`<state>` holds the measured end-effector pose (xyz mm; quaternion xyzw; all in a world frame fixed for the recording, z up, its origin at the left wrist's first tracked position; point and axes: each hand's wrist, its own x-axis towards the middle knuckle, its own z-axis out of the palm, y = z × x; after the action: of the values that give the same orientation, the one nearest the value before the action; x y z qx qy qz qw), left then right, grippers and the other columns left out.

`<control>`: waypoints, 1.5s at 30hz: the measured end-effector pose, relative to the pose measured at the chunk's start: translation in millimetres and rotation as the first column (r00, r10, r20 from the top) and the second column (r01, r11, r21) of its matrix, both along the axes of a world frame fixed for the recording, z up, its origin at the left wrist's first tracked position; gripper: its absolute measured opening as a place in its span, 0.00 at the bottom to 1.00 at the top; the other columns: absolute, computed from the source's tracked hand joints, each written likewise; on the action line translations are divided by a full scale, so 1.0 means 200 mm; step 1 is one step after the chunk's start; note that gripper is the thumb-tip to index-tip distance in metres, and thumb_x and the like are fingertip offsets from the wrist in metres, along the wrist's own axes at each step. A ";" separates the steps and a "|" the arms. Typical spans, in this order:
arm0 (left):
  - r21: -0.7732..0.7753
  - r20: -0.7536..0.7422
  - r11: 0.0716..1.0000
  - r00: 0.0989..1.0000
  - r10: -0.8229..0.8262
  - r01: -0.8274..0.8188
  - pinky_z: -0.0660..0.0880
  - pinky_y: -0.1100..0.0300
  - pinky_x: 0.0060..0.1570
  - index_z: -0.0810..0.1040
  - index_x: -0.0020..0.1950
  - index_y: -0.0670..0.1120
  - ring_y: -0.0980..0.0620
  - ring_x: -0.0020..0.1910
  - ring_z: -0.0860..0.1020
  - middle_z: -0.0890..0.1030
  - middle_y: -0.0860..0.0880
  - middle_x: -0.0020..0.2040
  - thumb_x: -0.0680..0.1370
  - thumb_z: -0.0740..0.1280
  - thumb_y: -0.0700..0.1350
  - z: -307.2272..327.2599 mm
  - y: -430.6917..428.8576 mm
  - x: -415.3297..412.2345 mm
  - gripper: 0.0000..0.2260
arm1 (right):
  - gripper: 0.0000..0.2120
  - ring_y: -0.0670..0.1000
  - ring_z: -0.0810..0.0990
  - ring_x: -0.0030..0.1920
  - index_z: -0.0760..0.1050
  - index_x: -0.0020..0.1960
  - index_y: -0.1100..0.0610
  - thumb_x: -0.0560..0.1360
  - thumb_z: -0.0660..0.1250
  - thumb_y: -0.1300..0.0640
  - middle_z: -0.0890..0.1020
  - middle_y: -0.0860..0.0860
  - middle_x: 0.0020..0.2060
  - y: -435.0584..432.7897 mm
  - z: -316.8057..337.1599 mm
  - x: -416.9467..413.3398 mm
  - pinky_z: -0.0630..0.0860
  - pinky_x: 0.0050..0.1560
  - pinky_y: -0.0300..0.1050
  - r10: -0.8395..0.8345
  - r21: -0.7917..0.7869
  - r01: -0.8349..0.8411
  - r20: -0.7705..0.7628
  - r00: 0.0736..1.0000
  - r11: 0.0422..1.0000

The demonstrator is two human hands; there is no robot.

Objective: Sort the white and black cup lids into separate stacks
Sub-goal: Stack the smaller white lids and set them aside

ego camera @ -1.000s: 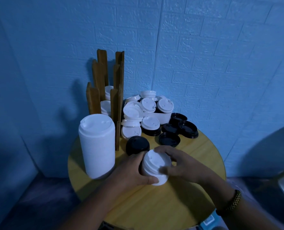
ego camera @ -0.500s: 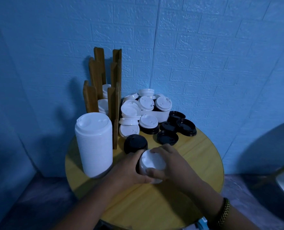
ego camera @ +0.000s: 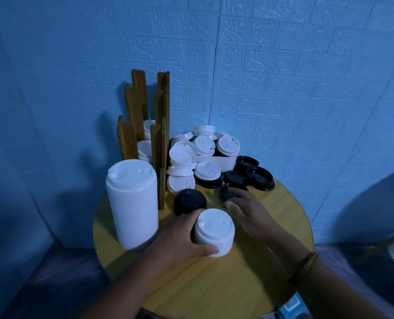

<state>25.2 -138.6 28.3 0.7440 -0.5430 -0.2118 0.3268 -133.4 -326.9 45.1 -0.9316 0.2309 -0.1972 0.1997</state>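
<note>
**Left hand holds the short white stack, right hand flat by a black lid**

At the centre of the frame the left hand [ego camera: 179, 240] is wrapped around a short stack of white lids [ego camera: 214, 231] standing on the round yellow table [ego camera: 214, 286]. The thumb is curled across the stack's near side and the fingers go behind it. Just right of it the right hand [ego camera: 249, 210] lies low over the table with its fingers stretched out and holding nothing. The fingertips are at a loose black lid [ego camera: 228, 192], but blur hides whether they touch it. A bracelet [ego camera: 307, 264] sits on that wrist.

Just behind the short stack stands a low stack of black lids [ego camera: 189, 201]. At the left of the frame a tall stack of white lids [ego camera: 132, 203] rises from the table edge, tilted slightly. Behind it is a wooden rack [ego camera: 133, 125] with more white lids between its slats. Right of the rack is a white tray [ego camera: 221, 162] heaped with white lids — others spill in front of it. More black lids [ego camera: 258, 178] lie upturned at centre right.
</note>
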 end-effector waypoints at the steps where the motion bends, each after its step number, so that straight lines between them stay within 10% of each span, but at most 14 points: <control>1: 0.001 0.001 1.000 1.000 0.003 -0.003 0.72 0.51 0.69 0.61 0.75 0.67 0.61 0.68 0.70 0.70 0.64 0.70 0.64 0.75 0.69 0.00 0.00 0.00 0.43 | 0.19 0.51 0.59 0.76 0.78 0.63 0.47 0.83 0.52 0.43 0.66 0.47 0.75 -0.03 -0.01 0.01 0.62 0.71 0.61 -0.045 -0.057 0.040 -0.093 0.995 0.998; 4: 0.005 0.005 1.000 1.000 0.006 -0.006 0.72 0.50 0.70 0.60 0.76 0.68 0.60 0.69 0.70 0.70 0.64 0.70 0.64 0.75 0.70 -0.01 0.00 0.01 0.43 | 0.17 0.52 0.55 0.77 0.73 0.70 0.47 0.84 0.54 0.52 0.63 0.46 0.77 -0.10 -0.02 0.01 0.57 0.73 0.56 -0.131 -0.179 0.074 -0.330 0.935 0.981; 7: 0.013 0.018 1.000 1.000 0.002 -0.003 0.71 0.51 0.70 0.60 0.76 0.67 0.60 0.69 0.69 0.70 0.64 0.71 0.65 0.75 0.69 0.00 0.00 0.01 0.43 | 0.17 0.48 0.69 0.69 0.74 0.69 0.51 0.81 0.60 0.59 0.74 0.47 0.69 -0.10 -0.01 -0.01 0.67 0.69 0.46 -0.078 -0.165 0.044 -0.208 0.975 0.985; 11: 0.006 0.024 1.000 1.000 0.000 -0.001 0.71 0.52 0.69 0.61 0.75 0.67 0.61 0.68 0.70 0.70 0.64 0.70 0.65 0.75 0.68 0.00 0.00 0.00 0.42 | 0.09 0.50 0.80 0.54 0.74 0.52 0.52 0.77 0.69 0.63 0.81 0.50 0.52 -0.06 0.01 -0.04 0.78 0.53 0.52 -0.366 0.458 0.155 0.417 0.832 0.876; 15: -0.003 0.017 1.000 1.000 -0.003 0.003 0.73 0.51 0.68 0.62 0.74 0.68 0.62 0.68 0.70 0.71 0.65 0.69 0.65 0.75 0.69 -0.01 0.00 0.01 0.41 | 0.15 0.56 0.82 0.50 0.67 0.65 0.55 0.80 0.66 0.59 0.79 0.56 0.54 -0.09 0.08 -0.09 0.82 0.46 0.52 -0.635 0.856 0.084 0.310 0.708 0.511; 18: -0.004 0.018 1.000 1.000 -0.003 0.003 0.73 0.51 0.68 0.62 0.74 0.69 0.63 0.68 0.71 0.71 0.66 0.69 0.64 0.75 0.71 -0.01 0.00 0.01 0.41 | 0.22 0.51 0.81 0.42 0.66 0.71 0.56 0.81 0.65 0.52 0.80 0.51 0.46 -0.12 0.07 -0.13 0.78 0.39 0.47 -0.620 0.687 0.436 0.027 0.784 0.581; 24: -0.001 0.034 1.000 0.999 0.004 -0.004 0.73 0.52 0.68 0.61 0.74 0.69 0.63 0.67 0.71 0.71 0.66 0.69 0.64 0.75 0.71 -0.01 -0.01 0.01 0.41 | 0.24 0.51 0.78 0.48 0.66 0.70 0.57 0.80 0.64 0.45 0.80 0.56 0.57 -0.12 0.08 -0.15 0.77 0.45 0.49 -0.592 0.199 0.617 -0.177 0.787 0.761; 28: 0.013 0.048 1.000 0.999 0.001 -0.001 0.73 0.53 0.68 0.61 0.74 0.68 0.62 0.67 0.70 0.71 0.65 0.69 0.64 0.74 0.70 -0.01 0.00 0.01 0.41 | 0.12 0.44 0.78 0.41 0.74 0.64 0.52 0.81 0.62 0.54 0.80 0.48 0.48 -0.03 0.15 -0.03 0.71 0.35 0.39 -0.350 0.106 0.344 0.044 0.936 0.933; 33: 0.007 0.073 1.000 0.997 -0.008 0.007 0.74 0.57 0.65 0.63 0.73 0.66 0.63 0.65 0.71 0.72 0.63 0.68 0.66 0.75 0.68 0.02 0.01 0.00 0.38 | 0.13 0.41 0.69 0.69 0.78 0.64 0.47 0.84 0.60 0.54 0.73 0.41 0.70 0.10 0.24 0.26 0.67 0.68 0.39 0.237 0.261 -0.232 0.012 0.971 0.937; 45: 0.019 0.061 1.000 0.998 0.003 -0.004 0.69 0.63 0.60 0.61 0.75 0.65 0.63 0.65 0.69 0.69 0.67 0.65 0.69 0.76 0.64 0.02 0.01 0.00 0.39 | 0.23 0.49 0.77 0.63 0.76 0.68 0.48 0.82 0.52 0.38 0.80 0.47 0.64 -0.01 0.18 0.07 0.73 0.62 0.48 0.100 0.106 -0.080 -0.197 0.975 0.991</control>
<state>24.7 -136.0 33.2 0.7542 -0.5492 -0.1937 0.3033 -119.7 -328.7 82.0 -0.9454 0.2170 -0.0807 0.2294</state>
